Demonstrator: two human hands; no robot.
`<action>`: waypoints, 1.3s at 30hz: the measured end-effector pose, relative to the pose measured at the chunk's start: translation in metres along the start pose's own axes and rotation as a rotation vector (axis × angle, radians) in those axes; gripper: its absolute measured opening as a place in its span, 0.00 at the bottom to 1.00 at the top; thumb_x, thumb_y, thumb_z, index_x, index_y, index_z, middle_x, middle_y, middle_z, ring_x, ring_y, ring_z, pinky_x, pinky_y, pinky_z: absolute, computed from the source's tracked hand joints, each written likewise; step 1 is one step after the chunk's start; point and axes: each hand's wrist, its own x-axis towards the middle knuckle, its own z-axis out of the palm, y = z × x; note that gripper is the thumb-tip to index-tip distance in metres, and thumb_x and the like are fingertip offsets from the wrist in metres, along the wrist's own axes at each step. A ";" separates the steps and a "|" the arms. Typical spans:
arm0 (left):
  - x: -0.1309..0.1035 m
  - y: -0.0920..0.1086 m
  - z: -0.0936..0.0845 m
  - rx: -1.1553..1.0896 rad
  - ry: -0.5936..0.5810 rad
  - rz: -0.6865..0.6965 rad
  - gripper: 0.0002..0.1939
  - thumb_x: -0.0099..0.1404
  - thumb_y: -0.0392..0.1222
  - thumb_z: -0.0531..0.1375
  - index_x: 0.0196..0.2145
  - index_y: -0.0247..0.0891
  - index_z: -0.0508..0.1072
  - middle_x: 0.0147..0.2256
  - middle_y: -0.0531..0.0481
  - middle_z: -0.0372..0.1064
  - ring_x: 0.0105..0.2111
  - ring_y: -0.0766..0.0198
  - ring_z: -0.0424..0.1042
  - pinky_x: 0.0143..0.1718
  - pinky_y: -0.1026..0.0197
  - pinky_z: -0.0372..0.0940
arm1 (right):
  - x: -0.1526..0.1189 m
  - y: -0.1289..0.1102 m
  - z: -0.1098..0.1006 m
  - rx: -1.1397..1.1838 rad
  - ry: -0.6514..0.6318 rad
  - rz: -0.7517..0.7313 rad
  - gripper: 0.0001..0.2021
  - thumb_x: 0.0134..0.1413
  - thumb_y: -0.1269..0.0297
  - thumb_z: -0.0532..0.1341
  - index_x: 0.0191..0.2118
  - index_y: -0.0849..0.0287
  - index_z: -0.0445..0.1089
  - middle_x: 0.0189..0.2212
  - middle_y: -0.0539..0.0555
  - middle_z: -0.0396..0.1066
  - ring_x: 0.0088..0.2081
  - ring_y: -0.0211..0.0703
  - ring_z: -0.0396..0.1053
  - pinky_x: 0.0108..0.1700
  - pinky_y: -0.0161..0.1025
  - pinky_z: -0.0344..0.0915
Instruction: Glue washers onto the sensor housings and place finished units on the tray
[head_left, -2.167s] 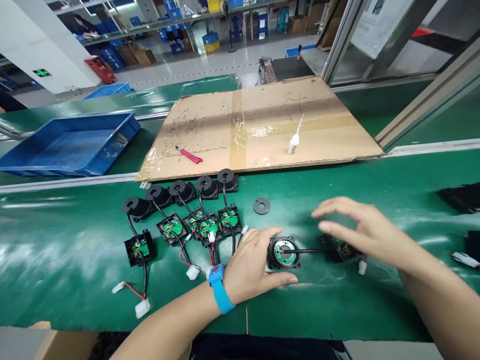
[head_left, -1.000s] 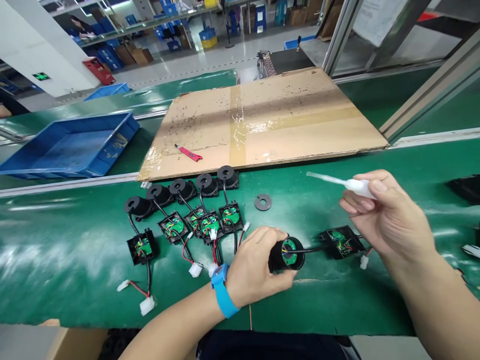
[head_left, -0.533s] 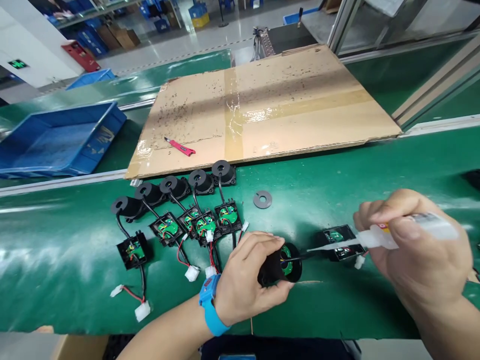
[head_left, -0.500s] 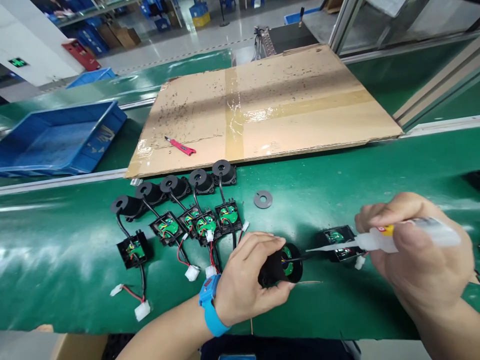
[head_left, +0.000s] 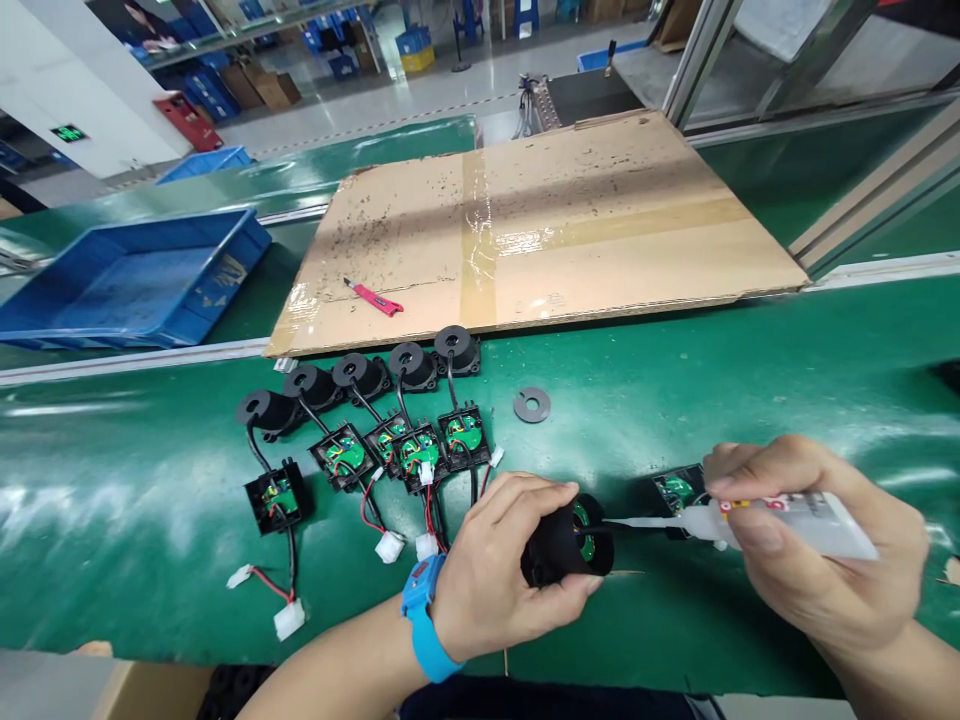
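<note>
My left hand (head_left: pixel 510 560), with a blue band (head_left: pixel 424 615) at the wrist, is closed around a black round housing (head_left: pixel 553 548). The housing lies tilted with its open end to the right, and a green circuit board (head_left: pixel 584 530) shows inside. In my right hand (head_left: pixel 825 540) is a glue bottle (head_left: pixel 802 522), its long thin nozzle (head_left: pixel 641 522) pointing left into the mouth of the housing. Whether the tip touches anything cannot be made out. Behind the bottle, partly hidden, lies a black square box with a circuit board (head_left: pixel 676 490).
Several black housings (head_left: pixel 360 375), wired to square boxes with green boards (head_left: pixel 418 455), stand in a row at left. A grey slotted ring (head_left: pixel 532 404) lies on the green table. Beyond are a cardboard sheet (head_left: pixel 600 250), a red cutter knife (head_left: pixel 375 298) and a blue tray (head_left: pixel 135 285).
My right hand has moved left and down slightly, bringing the nozzle from beside the housing to its opening. My left hand keeps its hold. The whole view has shifted a little.
</note>
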 end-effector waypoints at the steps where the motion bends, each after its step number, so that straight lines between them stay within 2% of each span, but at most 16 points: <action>1: 0.000 0.000 0.000 -0.003 -0.004 -0.003 0.27 0.63 0.43 0.69 0.58 0.40 0.69 0.45 0.43 0.76 0.45 0.55 0.77 0.45 0.53 0.75 | 0.000 -0.001 0.001 -0.002 -0.013 0.007 0.03 0.64 0.63 0.68 0.38 0.53 0.75 0.25 0.50 0.70 0.22 0.41 0.64 0.25 0.43 0.62; 11: 0.001 0.001 -0.002 0.000 -0.013 -0.011 0.28 0.63 0.44 0.69 0.59 0.39 0.69 0.45 0.43 0.77 0.45 0.55 0.77 0.46 0.53 0.76 | 0.003 -0.002 0.003 -0.033 -0.074 -0.001 0.02 0.64 0.64 0.67 0.39 0.54 0.74 0.24 0.47 0.67 0.21 0.39 0.64 0.23 0.39 0.61; 39: 0.001 0.001 -0.002 0.005 -0.010 -0.019 0.28 0.63 0.43 0.69 0.59 0.40 0.69 0.45 0.43 0.77 0.45 0.55 0.77 0.46 0.52 0.76 | 0.002 0.001 -0.001 -0.132 -0.064 -0.015 0.05 0.65 0.60 0.67 0.39 0.52 0.73 0.26 0.49 0.70 0.22 0.41 0.68 0.23 0.39 0.65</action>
